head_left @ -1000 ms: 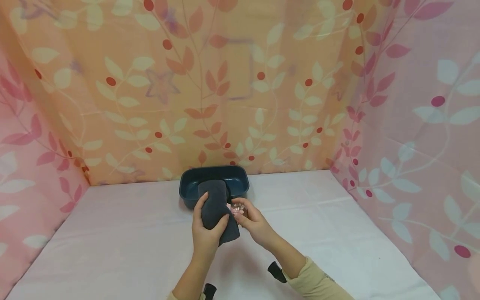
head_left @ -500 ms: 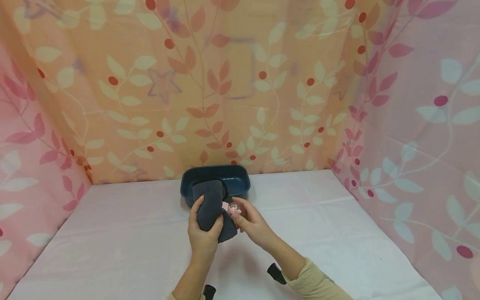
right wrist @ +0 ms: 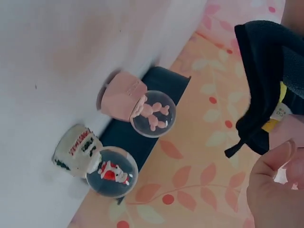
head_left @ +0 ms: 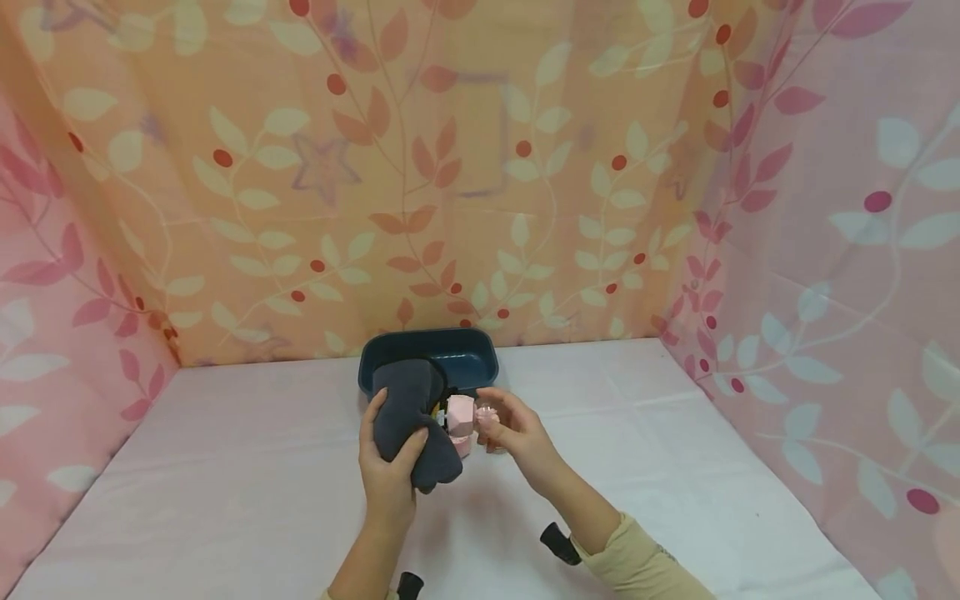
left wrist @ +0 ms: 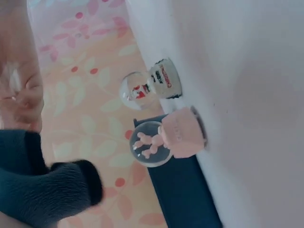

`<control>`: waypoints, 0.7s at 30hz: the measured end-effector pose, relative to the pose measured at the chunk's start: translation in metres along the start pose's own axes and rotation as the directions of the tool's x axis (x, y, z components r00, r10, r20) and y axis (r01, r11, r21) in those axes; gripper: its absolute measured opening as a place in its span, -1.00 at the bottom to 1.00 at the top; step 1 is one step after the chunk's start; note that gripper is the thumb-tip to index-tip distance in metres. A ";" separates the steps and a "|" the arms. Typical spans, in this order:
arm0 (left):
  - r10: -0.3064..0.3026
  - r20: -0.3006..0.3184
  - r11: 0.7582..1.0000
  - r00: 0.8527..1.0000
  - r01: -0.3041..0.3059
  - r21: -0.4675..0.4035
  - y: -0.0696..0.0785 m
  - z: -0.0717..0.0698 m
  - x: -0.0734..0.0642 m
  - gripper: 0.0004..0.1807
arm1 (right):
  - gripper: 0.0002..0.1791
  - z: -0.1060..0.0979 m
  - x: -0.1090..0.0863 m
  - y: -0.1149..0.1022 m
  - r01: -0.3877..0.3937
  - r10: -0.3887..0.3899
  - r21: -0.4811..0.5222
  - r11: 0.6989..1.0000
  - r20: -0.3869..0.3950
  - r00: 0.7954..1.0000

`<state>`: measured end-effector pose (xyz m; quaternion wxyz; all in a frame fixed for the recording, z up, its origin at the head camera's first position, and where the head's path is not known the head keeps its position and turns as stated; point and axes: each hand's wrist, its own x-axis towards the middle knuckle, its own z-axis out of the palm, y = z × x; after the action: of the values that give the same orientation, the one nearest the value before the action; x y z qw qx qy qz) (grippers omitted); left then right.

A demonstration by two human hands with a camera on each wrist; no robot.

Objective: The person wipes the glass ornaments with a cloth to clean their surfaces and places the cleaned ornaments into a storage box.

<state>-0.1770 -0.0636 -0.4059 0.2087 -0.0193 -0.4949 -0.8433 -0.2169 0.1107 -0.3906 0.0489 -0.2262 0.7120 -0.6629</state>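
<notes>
My left hand (head_left: 390, 475) grips a dark grey folded cloth (head_left: 408, 408), raised in front of the basin. On its right, my right hand (head_left: 536, 450) pinches a pink-based snow globe by its clear ball. The globe's pink base (head_left: 460, 414) points toward the cloth; in the right wrist view the cloth edge hangs right beside this base (right wrist: 289, 130), with a yellow and white patch between them. Two more snow globes stand upright on the table: a pink one with a balloon-dog figure (right wrist: 124, 97) and a white Christmas one with a Santa (right wrist: 78, 151).
A dark blue rectangular basin (head_left: 476, 367) stands at the back of the white-covered table (head_left: 247, 467), against a flowered orange curtain (head_left: 420, 167). Pink flowered curtains (head_left: 847, 250) close off both sides. Black wrist straps (head_left: 560, 543) stick out below the forearms.
My left hand has moved left with the cloth, and my right hand slightly right. The pink base, mostly covered by cloth before, now shows between the hands.
</notes>
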 end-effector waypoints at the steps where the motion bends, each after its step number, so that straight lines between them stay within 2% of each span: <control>1: -0.008 0.014 1.000 1.000 0.009 -0.018 0.001 0.000 0.000 -0.27 | -0.53 -0.001 0.000 -0.001 0.006 -0.006 -0.006 1.000 0.003 1.000; 5: -0.052 0.072 0.999 0.996 0.052 0.004 0.002 0.008 0.001 -0.23 | -0.51 0.002 -0.001 -0.002 0.081 -0.079 -0.050 0.995 0.052 0.996; 11: -0.080 0.087 0.987 0.993 0.067 0.148 0.001 0.015 0.000 -0.17 | -0.54 0.004 -0.003 0.001 0.221 -0.207 -0.118 0.968 0.115 0.971; 15: -0.070 0.067 0.978 0.995 0.056 0.199 0.000 0.014 -0.001 -0.19 | -0.48 0.004 -0.004 0.003 0.253 -0.239 -0.125 0.959 0.121 0.963; 19: -0.035 0.033 0.985 0.999 0.029 0.169 -0.001 0.015 -0.002 -0.20 | -0.38 0.004 -0.003 0.003 0.267 -0.249 -0.161 0.950 0.126 0.960; 21: -0.020 0.018 0.988 1.000 0.017 0.156 -0.002 0.015 -0.003 -0.21 | -0.38 0.004 -0.002 0.003 0.243 -0.224 -0.145 0.959 0.137 0.965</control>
<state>-0.1777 -0.0488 -0.4003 0.1970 -0.0065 -0.5612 -0.8038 -0.2145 0.1081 -0.3949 -0.0056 -0.3513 0.7270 -0.5899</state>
